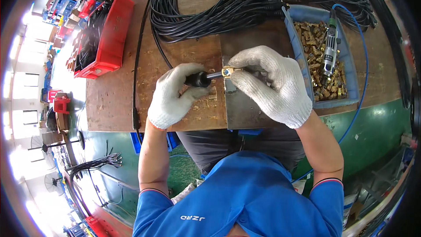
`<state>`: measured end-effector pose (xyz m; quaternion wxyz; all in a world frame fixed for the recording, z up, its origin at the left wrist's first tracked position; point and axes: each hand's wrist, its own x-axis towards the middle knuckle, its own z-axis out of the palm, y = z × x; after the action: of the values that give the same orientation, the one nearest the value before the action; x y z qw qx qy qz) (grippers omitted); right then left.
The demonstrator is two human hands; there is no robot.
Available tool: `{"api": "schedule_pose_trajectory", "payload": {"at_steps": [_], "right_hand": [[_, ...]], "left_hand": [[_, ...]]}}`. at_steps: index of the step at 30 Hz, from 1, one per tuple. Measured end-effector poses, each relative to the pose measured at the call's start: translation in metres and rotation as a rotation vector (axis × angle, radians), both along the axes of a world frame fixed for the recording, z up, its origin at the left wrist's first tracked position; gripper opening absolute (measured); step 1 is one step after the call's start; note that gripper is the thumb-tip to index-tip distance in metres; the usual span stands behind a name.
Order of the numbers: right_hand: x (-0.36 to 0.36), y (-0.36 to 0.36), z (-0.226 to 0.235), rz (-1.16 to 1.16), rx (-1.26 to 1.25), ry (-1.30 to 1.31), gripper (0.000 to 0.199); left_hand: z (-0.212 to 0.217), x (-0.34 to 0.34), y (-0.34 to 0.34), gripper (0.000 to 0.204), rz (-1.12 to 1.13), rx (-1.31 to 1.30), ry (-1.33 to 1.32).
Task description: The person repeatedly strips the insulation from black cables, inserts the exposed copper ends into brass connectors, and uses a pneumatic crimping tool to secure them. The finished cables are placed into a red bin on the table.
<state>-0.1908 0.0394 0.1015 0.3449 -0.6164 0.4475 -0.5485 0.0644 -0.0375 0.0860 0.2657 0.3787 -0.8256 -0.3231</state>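
Note:
My left hand (173,94), in a white knit glove, is closed around the black end of a cable (201,79). A grey shaft sticks out of that end toward the right. At its tip sits a small brass connector (227,71) with a square face. My right hand (274,83), gloved the same way, pinches the connector's right side between thumb and fingertips. Both hands are above the front half of the wooden table (109,109). Beneath the connector, a small grey metal block (230,86) shows on the dark part of the tabletop.
A blue bin (353,83) of brass parts stands at the right, with a grey pneumatic screwdriver (331,50) on its blue hose (365,52) lying across it. Bundled black cables (193,24) cover the table's back. A red crate (120,30) of black parts stands at the left.

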Motion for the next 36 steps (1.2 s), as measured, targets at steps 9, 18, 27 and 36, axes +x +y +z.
{"api": "schedule_pose_trajectory", "payload": {"at_steps": [9,18,27,36], "right_hand": [[0.002,-0.001,-0.002,0.064,-0.038,0.03,0.013],[0.007,-0.002,-0.011,0.091,-0.005,0.042,0.013],[0.004,-0.003,-0.023,0.05,-0.085,0.148,0.01],[0.001,-0.008,-0.043,0.061,-0.051,0.204,0.008]], "left_hand": [[0.002,-0.004,0.004,0.043,-0.045,-0.035,-0.063],[0.01,-0.014,0.007,0.041,-0.127,-0.173,-0.111],[0.004,-0.016,0.007,0.045,-0.144,-0.236,-0.157],[0.01,-0.026,0.004,0.058,-0.217,-0.433,-0.403]]}}
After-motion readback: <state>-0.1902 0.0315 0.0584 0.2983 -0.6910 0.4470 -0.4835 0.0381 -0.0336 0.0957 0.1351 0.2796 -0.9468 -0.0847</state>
